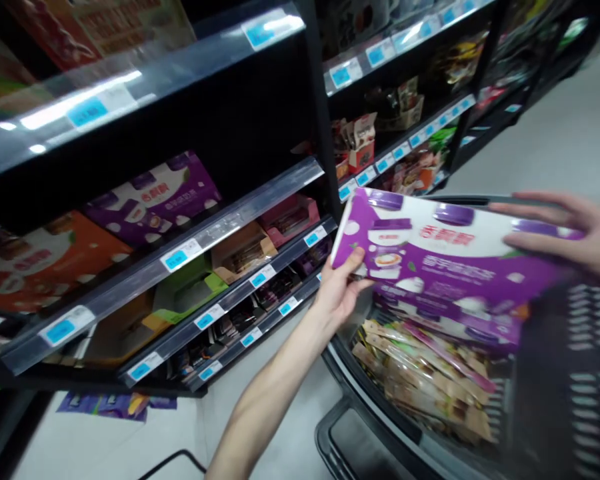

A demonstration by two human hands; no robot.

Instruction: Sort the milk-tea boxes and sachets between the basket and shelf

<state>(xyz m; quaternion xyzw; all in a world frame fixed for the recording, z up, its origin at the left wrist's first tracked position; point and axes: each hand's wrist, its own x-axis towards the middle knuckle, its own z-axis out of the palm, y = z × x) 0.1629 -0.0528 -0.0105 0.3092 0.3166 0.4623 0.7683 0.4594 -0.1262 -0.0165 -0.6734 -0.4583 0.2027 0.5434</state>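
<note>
Gripping left hand point(343, 283): pinching purple box point(430, 263) at nine o'clock.
Right hand point(575, 230): clasping same box toward three o'clock.
Dark basket point(540, 393): carrying packets point(430, 383) toward six o'clock.

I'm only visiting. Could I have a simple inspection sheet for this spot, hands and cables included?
Surface: pale floor.
Things in hand: purple box, tilted, partly over a dark basket containing packets.
Clutter: purple packets low beside the shelving.
Left hand: grips the box's left end.
Right hand: on the box's other end, blurred.
Cables: thin dark curve near the bottom edge; cannot tell if cable.
Surroundings: stocked dark shelves with price tags.
</note>
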